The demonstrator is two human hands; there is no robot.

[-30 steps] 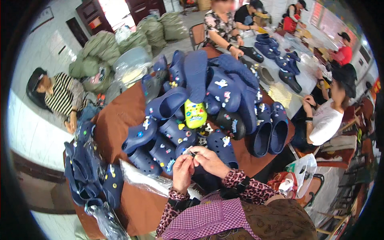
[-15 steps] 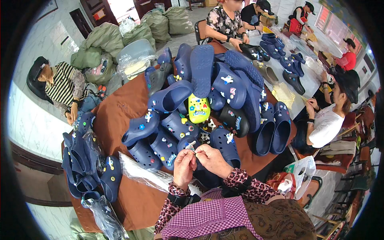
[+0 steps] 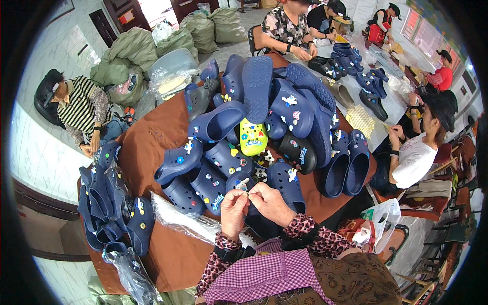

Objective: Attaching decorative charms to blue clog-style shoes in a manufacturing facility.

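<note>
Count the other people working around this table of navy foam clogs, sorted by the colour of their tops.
Black-and-white striped long-sleeved top: 1
Dark floral short-sleeved top: 1
Plain black top: 1
Red top: 2
White T-shirt: 1
Total: 6 people

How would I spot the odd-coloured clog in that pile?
Look at the brown-covered table heaped with navy clogs. Near the middle of the heap, just beyond the person's left hand and right hand, lies the yellow-green clog. It is the only bright one among dark blue neighbours.
</note>
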